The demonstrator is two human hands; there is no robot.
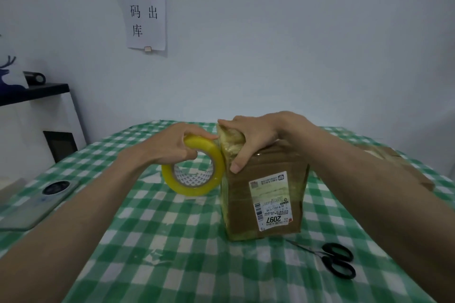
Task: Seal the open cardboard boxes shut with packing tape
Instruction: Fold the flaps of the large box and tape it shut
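Note:
A brown cardboard box [266, 194] with a white shipping label reading 2097 stands on the green checked table [172, 241]. Shiny yellowish tape covers its top and left side. My right hand [253, 140] lies over the box's top left corner, thumb down the near face, fingers wrapped over the top edge. My left hand [177, 147] grips a yellow roll of packing tape [194, 170], fingers through its core, and holds the roll against the box's left side near the top.
Black-handled scissors [337, 259] lie on the table at the front right of the box. A phone [39, 202] rests at the left edge. Another cardboard box [406, 167] shows behind my right forearm. A cabinet [37, 118] stands at left.

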